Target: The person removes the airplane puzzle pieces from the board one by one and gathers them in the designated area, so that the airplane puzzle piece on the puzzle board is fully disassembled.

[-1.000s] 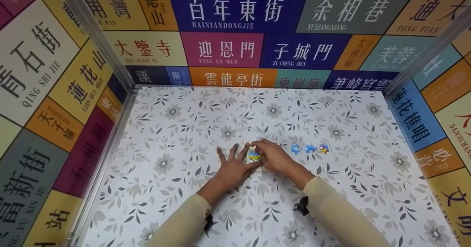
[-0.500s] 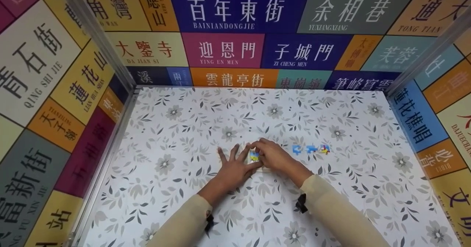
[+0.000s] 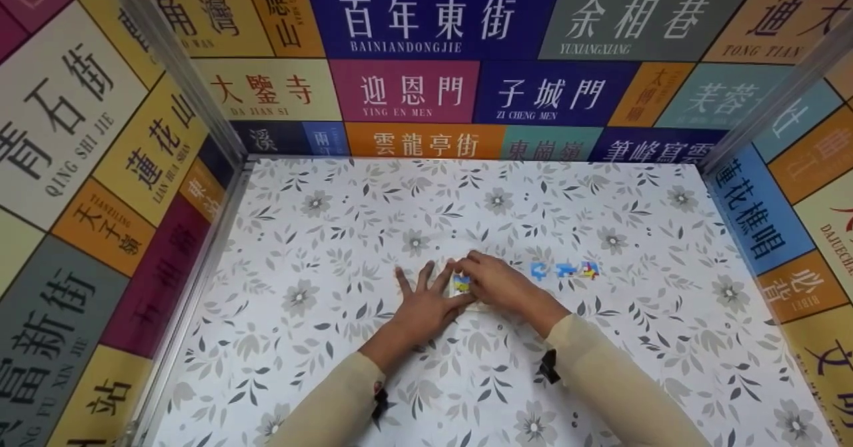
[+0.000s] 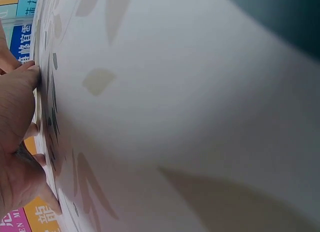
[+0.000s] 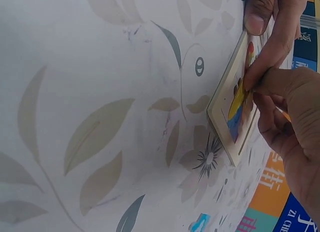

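Note:
A small wooden jigsaw board [image 5: 222, 99] with a yellow, blue and red picture lies on the patterned tabletop, partly covered by both hands. My left hand [image 3: 423, 307] rests at its left with fingers spread and mostly straight; its thumb presses the board's near edge. My right hand [image 3: 503, 284] is bent over the board from the right, its thumb and curled fingers pinching a jigsaw piece at the picture's surface, mostly hidden by the fingertips. In the left wrist view, my left hand [image 4: 17, 107] shows only at the left edge, with the board barely visible.
To the right of my right hand, three loose jigsaw pieces lie in a row: a blue one [image 3: 538, 271], another mostly blue [image 3: 566, 270] and a multicoloured one [image 3: 590, 270]. Panels with street names [image 3: 413, 90] wall in the table [image 3: 373, 387] at the back and both sides.
Both hands stay at the jigsaw board, with only slight shifts of the right fingers. The whole view drifts slightly; the loose pieces keep their places on the table.

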### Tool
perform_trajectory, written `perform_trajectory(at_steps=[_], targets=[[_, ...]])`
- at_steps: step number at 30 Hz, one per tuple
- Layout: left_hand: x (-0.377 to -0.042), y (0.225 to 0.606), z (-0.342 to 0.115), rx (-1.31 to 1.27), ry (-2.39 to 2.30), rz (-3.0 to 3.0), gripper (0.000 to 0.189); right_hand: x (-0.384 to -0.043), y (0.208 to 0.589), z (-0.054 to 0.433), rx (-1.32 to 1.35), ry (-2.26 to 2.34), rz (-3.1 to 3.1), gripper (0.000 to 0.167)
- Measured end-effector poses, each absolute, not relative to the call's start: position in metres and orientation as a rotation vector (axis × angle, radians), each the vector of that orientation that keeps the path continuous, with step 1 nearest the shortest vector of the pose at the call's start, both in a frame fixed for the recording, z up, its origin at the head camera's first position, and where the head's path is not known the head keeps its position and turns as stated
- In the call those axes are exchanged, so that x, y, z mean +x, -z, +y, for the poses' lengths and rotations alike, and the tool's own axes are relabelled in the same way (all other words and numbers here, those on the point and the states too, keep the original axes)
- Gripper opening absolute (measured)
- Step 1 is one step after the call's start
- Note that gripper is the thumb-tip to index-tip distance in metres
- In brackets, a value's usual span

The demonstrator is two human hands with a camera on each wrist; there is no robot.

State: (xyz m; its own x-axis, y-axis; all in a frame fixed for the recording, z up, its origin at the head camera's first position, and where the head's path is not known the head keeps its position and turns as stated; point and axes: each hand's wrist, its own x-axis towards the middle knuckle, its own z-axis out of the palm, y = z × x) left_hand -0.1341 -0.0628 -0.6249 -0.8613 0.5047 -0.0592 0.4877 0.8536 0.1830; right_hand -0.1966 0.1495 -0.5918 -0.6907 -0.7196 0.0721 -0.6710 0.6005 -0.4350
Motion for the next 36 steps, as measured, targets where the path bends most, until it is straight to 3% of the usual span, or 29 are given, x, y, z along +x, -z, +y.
perform_trajectory(at_steps=[14,36], targets=[[-0.134,0.626,-0.061,0.778,-0.341,2.915,0.044,-0.204,0.584,0.169,-1.062,0.761,2.694,0.034],[-0.135,0.628,-0.062,0.761,-0.356,2.893,0.042,-0.19,0.575,0.237,-1.026,0.771,2.737,0.034]])
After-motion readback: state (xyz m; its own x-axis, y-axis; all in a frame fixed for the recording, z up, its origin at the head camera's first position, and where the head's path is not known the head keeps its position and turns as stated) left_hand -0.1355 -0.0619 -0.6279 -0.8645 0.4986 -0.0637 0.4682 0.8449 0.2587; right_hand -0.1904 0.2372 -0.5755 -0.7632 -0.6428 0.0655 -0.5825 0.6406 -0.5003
